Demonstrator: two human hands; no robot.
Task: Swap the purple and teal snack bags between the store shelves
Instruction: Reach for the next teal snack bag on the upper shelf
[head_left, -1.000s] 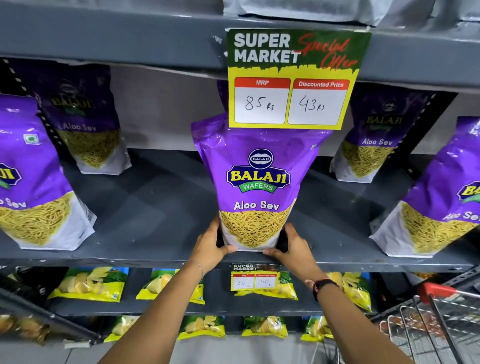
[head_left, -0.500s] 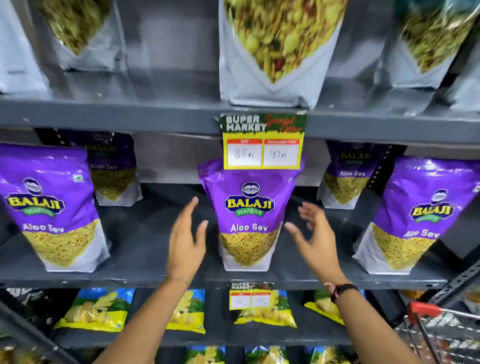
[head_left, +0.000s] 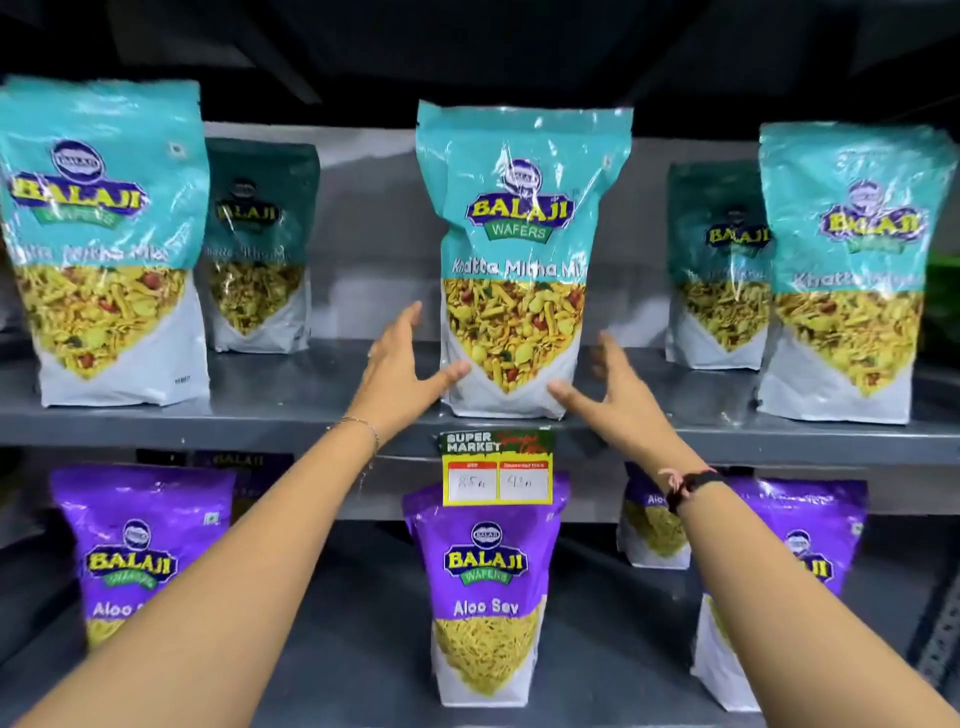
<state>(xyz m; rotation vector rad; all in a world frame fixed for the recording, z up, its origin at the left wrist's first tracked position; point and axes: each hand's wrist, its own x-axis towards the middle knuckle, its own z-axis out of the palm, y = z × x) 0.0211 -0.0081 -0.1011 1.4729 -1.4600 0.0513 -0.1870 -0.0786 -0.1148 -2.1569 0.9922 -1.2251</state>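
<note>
A teal Khatta Mitha Mix bag (head_left: 514, 249) stands upright in the middle of the upper shelf (head_left: 291, 415). My left hand (head_left: 402, 371) is open at its lower left, thumb tip at the bag's bottom corner. My right hand (head_left: 610, 387) is open at its lower right, fingertips close to the bag. Neither hand grips it. Directly below, a purple Aloo Sev bag (head_left: 488, 597) stands upright on the lower shelf (head_left: 358, 613).
More teal bags stand on the upper shelf at the left (head_left: 104, 244), back left (head_left: 257, 249), back right (head_left: 719, 265) and right (head_left: 847, 275). Purple bags stand at lower left (head_left: 135, 551) and lower right (head_left: 810, 540). A yellow price tag (head_left: 496, 470) hangs from the upper shelf's edge.
Both hands let go of the middle purple bag on the lower shelf, opened, and rose to either side of the middle teal bag above. My view tilted up.
</note>
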